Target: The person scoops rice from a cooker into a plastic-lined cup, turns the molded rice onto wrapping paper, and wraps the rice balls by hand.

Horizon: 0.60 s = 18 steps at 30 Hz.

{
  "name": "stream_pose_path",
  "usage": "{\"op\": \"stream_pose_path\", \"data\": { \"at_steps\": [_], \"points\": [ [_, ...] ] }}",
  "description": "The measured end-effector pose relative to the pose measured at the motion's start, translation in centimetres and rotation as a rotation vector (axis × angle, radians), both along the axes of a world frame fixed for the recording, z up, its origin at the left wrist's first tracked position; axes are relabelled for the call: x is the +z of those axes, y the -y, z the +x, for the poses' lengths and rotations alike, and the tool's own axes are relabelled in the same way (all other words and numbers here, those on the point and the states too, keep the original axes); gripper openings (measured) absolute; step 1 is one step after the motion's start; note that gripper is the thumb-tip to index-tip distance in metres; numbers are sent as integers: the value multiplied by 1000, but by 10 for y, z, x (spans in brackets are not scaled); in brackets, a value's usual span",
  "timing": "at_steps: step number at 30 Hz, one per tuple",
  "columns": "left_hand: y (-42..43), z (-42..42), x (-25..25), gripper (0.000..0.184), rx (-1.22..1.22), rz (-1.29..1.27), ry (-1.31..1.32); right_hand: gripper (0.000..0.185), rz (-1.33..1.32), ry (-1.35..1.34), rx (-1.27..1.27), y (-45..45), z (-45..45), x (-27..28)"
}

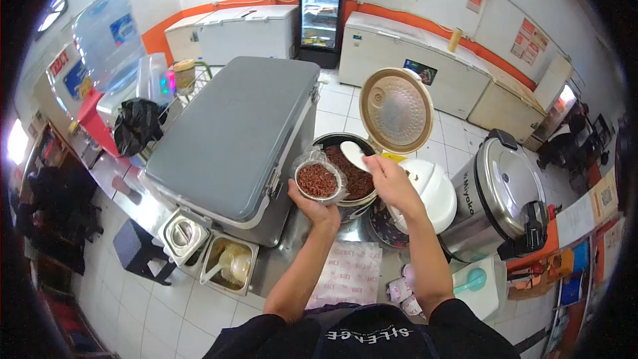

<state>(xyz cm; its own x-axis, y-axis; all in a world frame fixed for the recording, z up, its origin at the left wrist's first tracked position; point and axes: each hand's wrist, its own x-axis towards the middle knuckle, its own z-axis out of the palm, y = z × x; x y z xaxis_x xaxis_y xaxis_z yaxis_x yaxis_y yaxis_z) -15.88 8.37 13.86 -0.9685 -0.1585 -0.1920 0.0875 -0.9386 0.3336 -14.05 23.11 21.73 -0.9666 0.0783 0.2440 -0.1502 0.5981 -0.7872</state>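
My left hand (314, 211) is wrapped round the underside of a small bowl (298, 189) lined with clear plastic. Reddish-brown rice (317, 180) fills it. My right hand (391, 179) grips a white rice paddle (353, 156), whose blade is over an uncovered rice cooker (353, 213). More of the same rice (360, 183) lies in the cooker, right beside the bowl. The cooker's lid (396, 110) stands raised on its far side. Below my hands, a printed sheet of wrapping paper (345, 272) lies on the metal counter.
A large grey cooler box (232, 133) borders my left side. On the right stand a white lidded container (432, 199) and a big steel rice cooker (495, 193). Metal food pans (229, 262) sit front left. A green scoop (473, 279) rests at front right.
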Motion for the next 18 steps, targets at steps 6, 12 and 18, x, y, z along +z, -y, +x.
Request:
{"op": "stream_pose_path", "data": {
  "at_steps": [6, 12, 18],
  "points": [
    [18, 49, 14, 62, -92, -26, 101, 33, 333, 12, -6, -5, -34, -74],
    [34, 96, 2, 56, -107, -110, 103, 26, -67, -144, -118, 27, 45, -60],
    [43, 122, -24, 61, -101, -61, 158, 20, 212, -304, -298, 17, 56, -66]
  ]
}}
